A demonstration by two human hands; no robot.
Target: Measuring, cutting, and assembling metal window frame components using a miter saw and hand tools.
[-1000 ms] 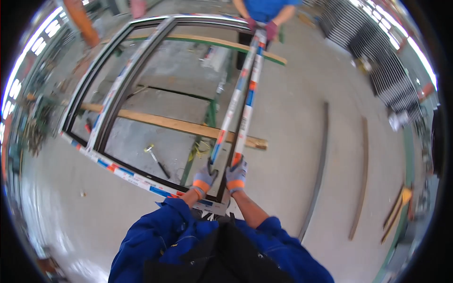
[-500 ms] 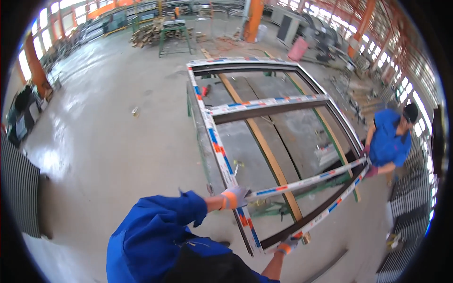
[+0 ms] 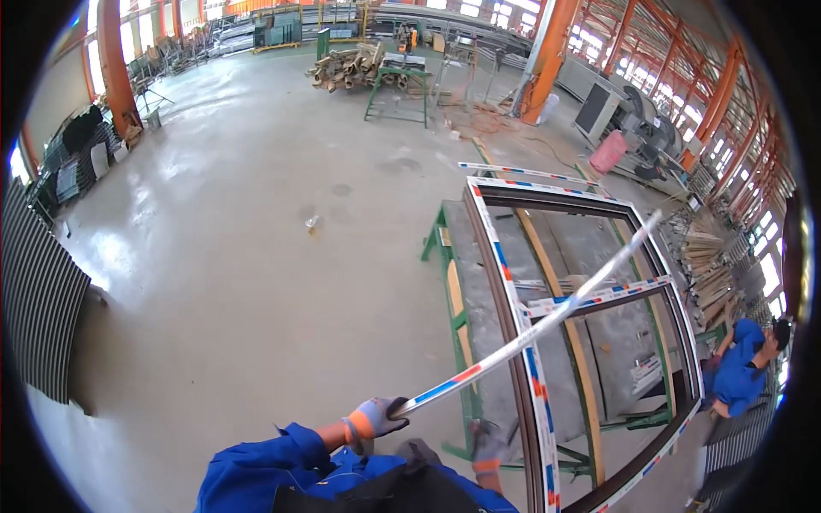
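Observation:
My left hand (image 3: 376, 419), in a grey glove with an orange cuff, is closed around the near end of a long thin bar (image 3: 513, 344) wrapped in white film with red and blue patches. The bar slants up to the right, crossing above a large dark window frame (image 3: 537, 389) covered with similar film. My right hand (image 3: 489, 445), gloved too, is low beside the frame's left side. Its fingers are smeared, so whether they grip anything is unclear. The frame has a crossbar (image 3: 599, 297) and rests on wooden battens (image 3: 547, 256) over a green-legged table (image 3: 462, 282).
At the far right, a co-worker in blue (image 3: 737, 368) stands beside the frame. Another film-covered strip (image 3: 530, 174) lies beyond its far end. Dark ribbed stacks (image 3: 43, 299) stand at the left. A wood pile (image 3: 351, 67), an orange column (image 3: 547, 68) and a pink cylinder (image 3: 608, 152) are farther back.
The bar has swung up from across the frame's near part to a slant, its far end away from the co-worker. My right hand has left the near rail. The view has shifted.

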